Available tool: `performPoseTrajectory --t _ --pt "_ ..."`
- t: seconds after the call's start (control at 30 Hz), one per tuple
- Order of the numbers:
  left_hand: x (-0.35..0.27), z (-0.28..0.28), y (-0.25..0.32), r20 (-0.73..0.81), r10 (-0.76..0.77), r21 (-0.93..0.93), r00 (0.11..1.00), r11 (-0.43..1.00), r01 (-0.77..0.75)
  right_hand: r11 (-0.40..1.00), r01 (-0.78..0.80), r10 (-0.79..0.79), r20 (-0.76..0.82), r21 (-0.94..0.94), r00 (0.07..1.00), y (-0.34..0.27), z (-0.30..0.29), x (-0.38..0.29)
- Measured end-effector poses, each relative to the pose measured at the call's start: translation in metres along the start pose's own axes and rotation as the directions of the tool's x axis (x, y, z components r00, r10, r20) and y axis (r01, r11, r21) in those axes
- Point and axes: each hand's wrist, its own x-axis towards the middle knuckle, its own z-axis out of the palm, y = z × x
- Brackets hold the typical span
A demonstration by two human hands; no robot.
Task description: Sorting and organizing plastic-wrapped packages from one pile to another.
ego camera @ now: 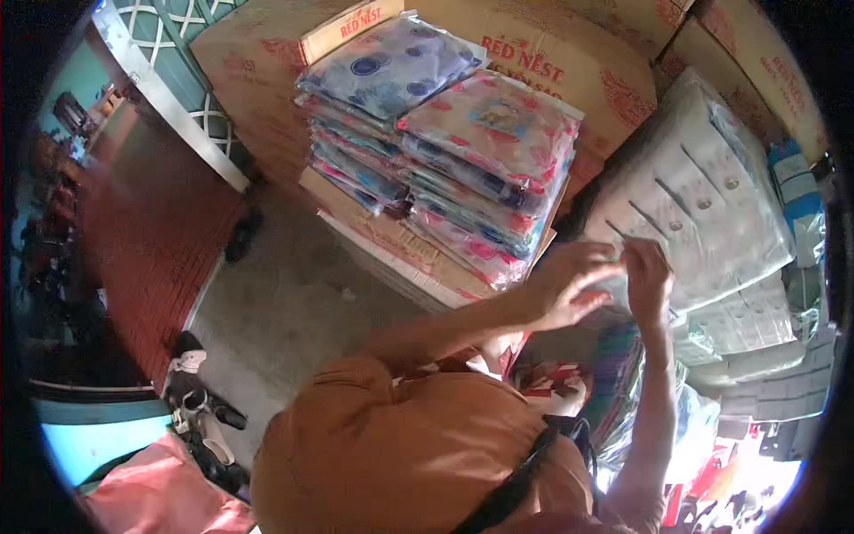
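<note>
Both my hands are raised in front of me, their fingertips meeting beside a large plastic-wrapped white pack [707, 193] with dark slits and small round marks. My left hand [574, 287] reaches across from the left, thumb apart from the fingers. The fingers of my right hand [648, 277] are bent together in a pinch; whether something thin or clear is between them is too small to tell. Left of the hands stand two piles of folded, patterned cloth items in clear bags; a red-and-white one [494, 123] tops the nearer pile, a blue-and-white one [393, 67] the other.
The piles rest on a cardboard box [400, 247], with large printed cartons [587, 73] behind. More wrapped white packs [740, 327] lie lower right. Shoes [213, 437] lie on the concrete floor [280, 294] at left, near a red tiled floor [153, 240] and a metal gate [167, 40].
</note>
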Motion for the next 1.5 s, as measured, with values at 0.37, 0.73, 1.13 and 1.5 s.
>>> performPoseTrajectory --t 0.37,0.73,1.13,1.5 --pt "0.049 -0.155 -0.022 0.098 -0.114 0.63 0.989 0.776 0.027 0.917 0.381 -0.389 0.048 0.12 0.92 -0.075 0.055 0.063" --pt "0.038 -0.152 -0.056 0.0 0.101 0.608 0.995 0.79 -0.08 0.92 0.358 -0.362 -0.009 0.16 0.932 -0.084 0.071 0.055" --pt "0.074 -0.159 -0.037 -0.637 0.152 0.217 0.756 0.976 -0.014 0.952 -0.017 0.02 -0.004 0.306 1.0 -0.051 0.037 0.01" --pt "0.095 -0.115 0.022 -0.518 -0.407 -0.619 0.752 0.785 -0.001 0.682 -0.328 0.298 0.161 0.654 0.941 -0.032 0.005 -0.019"
